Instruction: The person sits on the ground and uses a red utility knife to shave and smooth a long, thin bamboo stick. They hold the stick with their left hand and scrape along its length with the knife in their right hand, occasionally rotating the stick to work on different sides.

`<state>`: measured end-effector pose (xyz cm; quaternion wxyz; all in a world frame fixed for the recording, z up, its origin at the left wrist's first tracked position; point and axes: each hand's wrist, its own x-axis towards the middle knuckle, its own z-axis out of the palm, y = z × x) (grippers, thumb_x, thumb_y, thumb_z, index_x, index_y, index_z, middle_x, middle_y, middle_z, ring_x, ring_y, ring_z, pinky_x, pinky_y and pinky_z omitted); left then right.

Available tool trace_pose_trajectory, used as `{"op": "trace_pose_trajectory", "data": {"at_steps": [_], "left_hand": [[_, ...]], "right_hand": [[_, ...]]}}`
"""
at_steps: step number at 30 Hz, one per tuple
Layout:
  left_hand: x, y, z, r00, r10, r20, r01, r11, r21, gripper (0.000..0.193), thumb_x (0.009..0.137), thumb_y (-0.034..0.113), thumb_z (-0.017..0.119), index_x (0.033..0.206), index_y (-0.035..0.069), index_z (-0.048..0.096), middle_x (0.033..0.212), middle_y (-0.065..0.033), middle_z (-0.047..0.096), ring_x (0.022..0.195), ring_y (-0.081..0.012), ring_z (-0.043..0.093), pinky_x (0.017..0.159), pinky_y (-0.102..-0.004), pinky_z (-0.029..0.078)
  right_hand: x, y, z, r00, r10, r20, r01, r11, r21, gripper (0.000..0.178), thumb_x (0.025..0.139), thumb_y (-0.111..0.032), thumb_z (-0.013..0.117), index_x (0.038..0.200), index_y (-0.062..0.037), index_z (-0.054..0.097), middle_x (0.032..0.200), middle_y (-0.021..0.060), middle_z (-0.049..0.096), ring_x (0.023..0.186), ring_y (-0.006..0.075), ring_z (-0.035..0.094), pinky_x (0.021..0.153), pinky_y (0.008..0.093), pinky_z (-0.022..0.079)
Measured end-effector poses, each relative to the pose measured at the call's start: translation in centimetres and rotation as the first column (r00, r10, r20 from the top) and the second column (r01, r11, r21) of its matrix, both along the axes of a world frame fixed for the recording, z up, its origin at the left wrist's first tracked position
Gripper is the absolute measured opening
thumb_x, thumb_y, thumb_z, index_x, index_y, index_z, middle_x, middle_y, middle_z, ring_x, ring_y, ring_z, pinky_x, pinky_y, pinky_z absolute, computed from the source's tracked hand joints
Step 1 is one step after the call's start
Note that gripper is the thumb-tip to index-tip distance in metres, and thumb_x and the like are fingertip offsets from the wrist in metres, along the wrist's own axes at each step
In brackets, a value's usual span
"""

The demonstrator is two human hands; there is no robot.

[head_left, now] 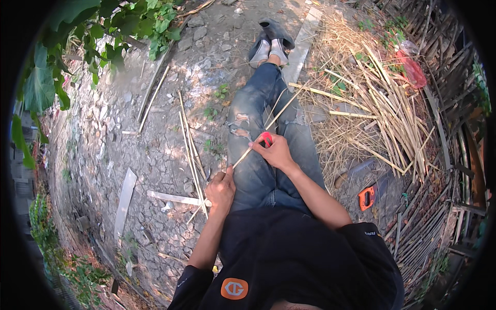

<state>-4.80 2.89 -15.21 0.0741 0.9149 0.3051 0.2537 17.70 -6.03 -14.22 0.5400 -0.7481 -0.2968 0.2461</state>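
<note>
A thin, pale bamboo strip (281, 112) slants across my legs, from beyond my right hand down to my left. My left hand (220, 189) is closed round its near end, beside my left thigh. Higher up the strip, my right hand (276, 153) is closed, its thumb pressed close to the strip. A small bright red object (266, 138) sticks out of the right-hand grip; the fingers hide the rest, so its kind is unclear. Under both hands lie my stretched-out legs in torn blue jeans (258, 175), with the feet crossed in dark shoes.
To the right lies a heap of split bamboo strips (387, 116) over straw-like shavings. A handsaw with an orange grip (367, 198) and a wooden-handled blade (354, 172) lie nearby. Several long strips (190, 147) rest on cracked soil at left. A flat board (305, 44) is by my feet.
</note>
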Motion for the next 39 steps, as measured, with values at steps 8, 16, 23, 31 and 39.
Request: {"op": "trace_pose_trajectory", "data": {"at_steps": [8,16,23,31,39], "left_hand": [[0.3,-0.2,0.2,0.999,0.020,-0.032,-0.019,0.999,0.043,0.013,0.095,0.016,0.073,0.103,0.015,0.083,0.071,-0.0047,0.065,0.055,-0.0289,0.066,0.049,-0.0426,0.051],[0.2,0.0,0.2,1.000,0.029,-0.011,-0.029,1.000,-0.005,0.012,0.095,0.019,0.075,0.103,0.016,0.083,0.069,-0.0053,0.062,0.054,-0.0284,0.064,0.049,-0.0428,0.050],[0.1,-0.2,0.5,0.996,0.061,0.066,-0.058,0.997,-0.047,0.015,0.091,0.021,0.080,0.104,0.016,0.083,0.070,-0.0060,0.063,0.060,-0.0283,0.065,0.057,-0.0414,0.052],[0.0,-0.5,0.4,0.984,0.150,0.100,-0.120,0.957,-0.264,0.016,0.093,0.026,0.078,0.104,0.015,0.083,0.089,-0.0081,0.076,0.074,-0.0318,0.073,0.065,-0.0417,0.056],[0.0,-0.4,0.1,0.981,0.183,0.072,-0.147,0.926,-0.346,0.017,0.093,0.028,0.078,0.103,0.015,0.083,0.092,-0.0077,0.077,0.077,-0.0324,0.073,0.069,-0.0424,0.056]], "right_hand": [[-0.3,-0.4,0.2,0.988,0.152,-0.018,-0.153,0.988,-0.036,0.023,0.094,-0.022,0.079,0.091,-0.0006,0.073,0.066,0.0095,0.061,0.060,0.0162,0.052,0.061,0.0362,0.045],[-1.0,-0.7,1.3,0.999,0.009,-0.052,-0.011,0.999,-0.038,0.044,0.104,-0.040,0.064,0.098,0.0030,0.071,0.085,0.0190,0.068,0.083,0.0318,0.064,0.076,0.0427,0.050],[0.9,-0.7,0.1,0.997,0.017,0.075,0.013,0.924,-0.383,0.062,0.110,-0.050,0.043,0.107,0.0038,0.073,0.104,0.0320,0.072,0.104,0.0525,0.066,0.093,0.0558,0.051],[0.5,-0.8,0.1,1.000,-0.004,0.031,0.016,0.909,-0.417,0.059,0.110,-0.047,0.042,0.109,0.0024,0.074,0.104,0.0327,0.072,0.106,0.0527,0.066,0.095,0.0563,0.051],[-0.5,-1.0,-0.2,0.980,0.068,-0.187,-0.134,0.921,-0.367,0.063,0.110,-0.047,0.046,0.098,0.0083,0.072,0.092,0.0322,0.071,0.096,0.0492,0.069,0.089,0.0518,0.053]]}}
